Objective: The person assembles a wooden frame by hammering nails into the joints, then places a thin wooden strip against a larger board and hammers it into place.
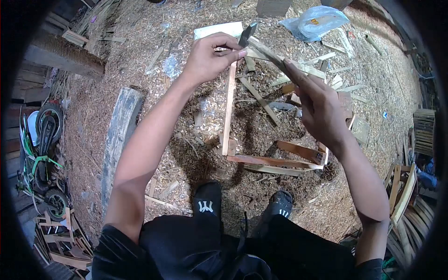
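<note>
My right hand (322,107) is wrapped round the wooden handle of a hammer (268,51). The dark hammer head points up and left, close to the fingers of my left hand (212,58). That left hand is closed, thumb and forefinger pinched together at the top left corner of a wooden frame (229,107); what they hold is too small or hidden to name. The frame lies on the ground before my feet, made of thin pale strips with a reddish strip (275,161) along its near side. A pale board (219,31) lies at its far end.
Wood chips and loose slats cover the ground. A weathered plank (122,126) lies to the left, and a clear plastic bag (315,23) at the far right. A small green bike (42,161) stands at the left edge. Stacked wooden pieces (403,196) are at the right.
</note>
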`<move>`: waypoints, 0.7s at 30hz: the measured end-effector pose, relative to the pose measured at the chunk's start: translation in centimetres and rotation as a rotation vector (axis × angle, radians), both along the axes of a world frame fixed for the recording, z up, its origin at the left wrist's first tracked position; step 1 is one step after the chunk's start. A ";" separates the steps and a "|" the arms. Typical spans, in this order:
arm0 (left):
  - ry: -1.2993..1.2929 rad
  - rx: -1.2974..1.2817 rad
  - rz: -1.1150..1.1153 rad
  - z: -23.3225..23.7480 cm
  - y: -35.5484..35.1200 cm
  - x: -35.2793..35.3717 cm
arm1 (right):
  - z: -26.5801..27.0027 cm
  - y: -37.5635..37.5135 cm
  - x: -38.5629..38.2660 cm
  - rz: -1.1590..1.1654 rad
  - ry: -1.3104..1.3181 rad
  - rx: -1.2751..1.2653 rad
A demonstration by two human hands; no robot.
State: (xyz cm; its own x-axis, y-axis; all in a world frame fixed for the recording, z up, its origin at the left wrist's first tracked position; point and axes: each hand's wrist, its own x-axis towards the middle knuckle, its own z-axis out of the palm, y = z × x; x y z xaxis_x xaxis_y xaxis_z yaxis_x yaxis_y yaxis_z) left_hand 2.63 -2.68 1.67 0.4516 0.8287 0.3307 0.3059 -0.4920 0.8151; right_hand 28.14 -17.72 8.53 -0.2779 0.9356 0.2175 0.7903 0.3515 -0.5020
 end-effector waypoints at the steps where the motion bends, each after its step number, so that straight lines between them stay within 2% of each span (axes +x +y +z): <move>1: 0.019 0.034 0.004 0.0 0.0 0.0 | 0.1 0.1 0.0 0.008 0.045 0.046; 4: -0.028 0.166 -0.021 -0.3 0.4 0.1 | 0.2 0.1 -0.3 0.008 0.093 0.125; 6: -0.001 0.099 -0.009 -0.2 0.5 -0.1 | 0.0 0.1 -0.2 0.001 0.094 0.162; 7: 0.029 0.033 0.002 0.0 0.6 -0.1 | -0.6 0.2 0.0 0.005 0.049 0.100; 11: 0.046 0.022 0.012 0.2 0.6 0.0 | -0.1 0.0 0.2 -0.013 0.050 -0.010; 14: 0.025 0.029 -0.010 0.6 0.6 0.1 | 0.7 -0.1 -0.3 -0.007 0.068 0.003; 16: 0.126 0.110 0.015 1.2 0.3 0.2 | 0.4 0.0 -0.2 0.004 0.086 0.020; 21: 0.183 0.071 0.046 1.6 0.6 0.3 | -0.1 -0.1 0.0 0.004 0.089 0.023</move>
